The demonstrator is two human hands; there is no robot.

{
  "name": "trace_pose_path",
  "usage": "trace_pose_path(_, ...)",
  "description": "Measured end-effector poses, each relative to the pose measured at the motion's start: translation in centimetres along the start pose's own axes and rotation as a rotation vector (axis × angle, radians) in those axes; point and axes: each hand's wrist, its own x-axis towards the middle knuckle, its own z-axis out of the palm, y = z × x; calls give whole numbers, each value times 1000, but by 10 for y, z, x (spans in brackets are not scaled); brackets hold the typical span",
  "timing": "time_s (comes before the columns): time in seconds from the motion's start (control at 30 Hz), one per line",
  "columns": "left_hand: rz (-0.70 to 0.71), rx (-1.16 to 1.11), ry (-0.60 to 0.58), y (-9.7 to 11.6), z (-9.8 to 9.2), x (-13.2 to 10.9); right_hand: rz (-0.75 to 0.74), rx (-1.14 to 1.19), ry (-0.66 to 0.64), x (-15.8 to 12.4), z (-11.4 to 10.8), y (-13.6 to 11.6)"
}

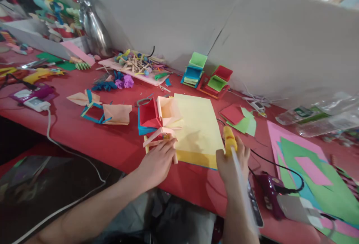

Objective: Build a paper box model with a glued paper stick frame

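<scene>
"Noticed any risk at the bench [193,188]?"

"Noticed several. Saw the right hand [229,166] wrapped around a yellow glue gun [230,143] (so judged from the translucent stick [243,184] behind), at the right edge of the pale yellow sheet [196,120]."

"And the left hand [158,161]?"

"Saw that one laid on the peach paper frame [153,138], near the front edge of the bench, just in front of the red box [150,113] and the peach box [168,108]. Couldn't tell pinched or merely pressed, with fingertips partly hidden."

"Feared what, exactly?"

"Feared a crushed frame first: thin strips, too much weight from the palm. Then feared a burn, or a stray drip on the sheet, from a hot nozzle brought too close to bare fingers."

"Overlooked anything?"

"Nearly overlooked the black cable [302,181], looped beside the purple power block [270,193]. Could have snagged there on a sharp pull, perhaps jerking the glue gun sideways. Might also have dented the peach box with a careless knuckle, at such close quarters."
</scene>
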Motion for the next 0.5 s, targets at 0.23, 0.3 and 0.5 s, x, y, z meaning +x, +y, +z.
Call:
trace_pose_path(0.23, 64, -341, 334, -1, -67, -43, 24, -173, -121, 34, 36, 22)
trace_pose_path(0.3, -88, -388, 697, -20, -80, -44, 36, -156, -141, 35, 40, 29)
trace_pose_path(0.5, -411, -656, 1136, -97, -65, -16, -83, -121, -186, 51, 36, 48)
